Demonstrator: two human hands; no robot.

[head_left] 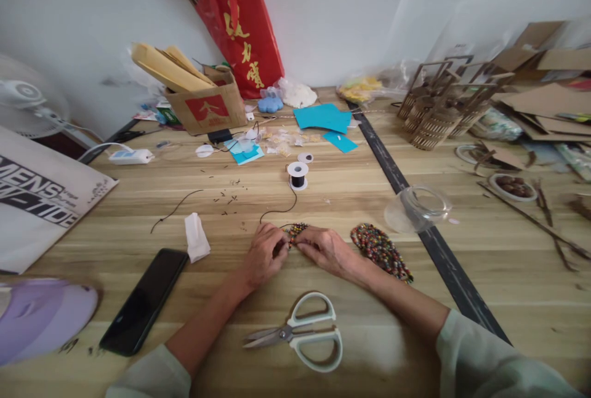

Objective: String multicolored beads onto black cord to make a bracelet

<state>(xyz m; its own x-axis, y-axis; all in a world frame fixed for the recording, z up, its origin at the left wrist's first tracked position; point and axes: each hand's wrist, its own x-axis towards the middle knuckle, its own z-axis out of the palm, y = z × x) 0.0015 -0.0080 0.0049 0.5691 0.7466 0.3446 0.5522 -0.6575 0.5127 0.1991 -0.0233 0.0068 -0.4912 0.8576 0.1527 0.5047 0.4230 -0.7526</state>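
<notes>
A black smartphone (144, 301) is lying near the front edge of a wooden craft table (351, 201), towards its left corner, with a crumpled white tissue (196, 237) just behind it. At the middle of the table, a little back from the front edge, the person's left hand (264, 256) is curling its fingers and pinching one end of a short beaded strand (295, 232). The right hand (325, 249) is pinching the other end, fingertips nearly meeting. A black cord (281, 208) is running from the strand back to a thread spool (298, 175). White-handled scissors (300, 331) are lying at the front edge, between the forearms. Just right of the right hand, a heap of multicoloured beads (379, 249) is sitting near a tipped clear plastic jar (418, 207).
</notes>
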